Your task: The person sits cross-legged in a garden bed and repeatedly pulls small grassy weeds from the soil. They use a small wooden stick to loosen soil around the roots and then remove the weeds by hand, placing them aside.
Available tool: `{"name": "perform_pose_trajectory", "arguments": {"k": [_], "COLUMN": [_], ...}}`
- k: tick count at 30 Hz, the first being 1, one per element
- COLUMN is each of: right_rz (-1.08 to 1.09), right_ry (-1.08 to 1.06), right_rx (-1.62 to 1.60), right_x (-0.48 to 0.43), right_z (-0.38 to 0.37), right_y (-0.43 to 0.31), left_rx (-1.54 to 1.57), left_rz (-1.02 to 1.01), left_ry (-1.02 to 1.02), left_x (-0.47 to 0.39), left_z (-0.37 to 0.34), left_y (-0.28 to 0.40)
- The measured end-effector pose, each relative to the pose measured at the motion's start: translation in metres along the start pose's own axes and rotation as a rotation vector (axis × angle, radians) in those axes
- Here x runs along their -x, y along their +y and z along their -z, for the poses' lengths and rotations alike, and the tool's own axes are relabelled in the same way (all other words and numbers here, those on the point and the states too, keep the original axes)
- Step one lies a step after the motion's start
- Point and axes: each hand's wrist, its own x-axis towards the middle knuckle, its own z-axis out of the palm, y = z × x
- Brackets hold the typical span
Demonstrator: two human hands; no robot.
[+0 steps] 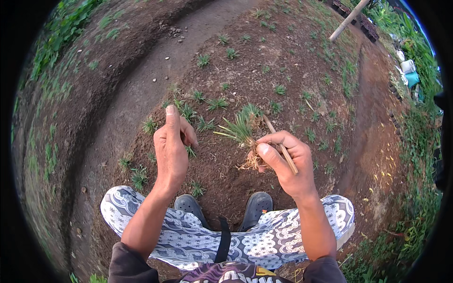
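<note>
My right hand (293, 162) pinches a small grass-like plant clump (238, 129) between thumb and forefinger. Pale bare roots (255, 161) dangle below its green blades. A thin wooden stick (288, 159) runs through the same hand, pointing up and away. Just beyond the held clump is another tuft with dry roots (257, 120); whether it lies on the soil cannot be made out. My left hand (173, 141) hovers over the soil at the left, thumb raised and fingers loosely curled, with nothing visible in it. Small tufts (188, 112) grow in the ground past it.
Rows of small tufts (231, 53) cover the brown soil bed (212, 169). A trodden furrow (141, 78) borders it on the left, a dirt path (368, 141) on the right. A wooden pole (348, 19) slants at the upper right. My dark clogs (257, 208) stand at the bed's near side.
</note>
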Motion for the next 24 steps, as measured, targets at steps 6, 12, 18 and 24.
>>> {"name": "perform_pose_trajectory", "arguments": {"k": [6,12,18,24], "right_rz": [0.041,0.107,0.125,0.132], "right_ry": [-0.007,-0.016,0.077,0.082], "right_rx": [0.042,0.15,0.058,0.058], "right_x": [0.002,0.008,0.006,0.007], "right_z": [-0.012,-0.014,-0.014,-0.02], "right_y": [-0.001,-0.001,0.004,0.005], "left_rx": [0.229,0.269,0.441,0.24], "left_rz": [0.042,0.07,0.184,0.038], "left_ry": [-0.277,-0.045,0.059,-0.182], "left_x": [0.033,0.023,0.005,0.033], "left_z": [-0.035,-0.03,-0.013,-0.04], "left_y": [-0.015,-0.015,0.0,-0.01]}}
